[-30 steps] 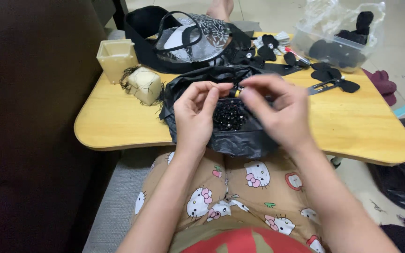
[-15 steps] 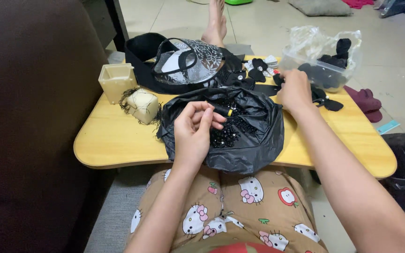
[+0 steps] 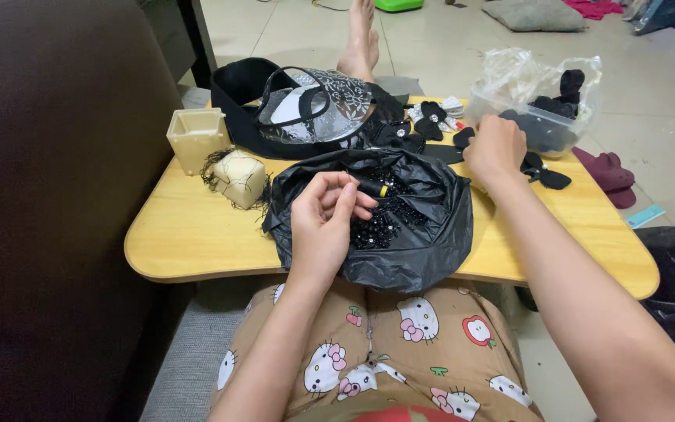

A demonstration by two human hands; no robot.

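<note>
Black plastic bag [image 3: 423,234] lies open at the near edge of the wooden tabletop [image 3: 189,234], holding dark beads [image 3: 380,223]; the left hand [image 3: 323,223] hovers directly over them, fingers loosely curled, pinching nothing discernible. The right hand [image 3: 495,148], closed, knuckles up, rests farther off on black fabric bows [image 3: 537,168]; contents cannot be told.

A single head-worn view is given, angled steeply down and forward from close above the lap; the wooden table [image 3: 197,234] is seen near, with tiled floor [image 3: 447,47] taken in beyond it.
</note>
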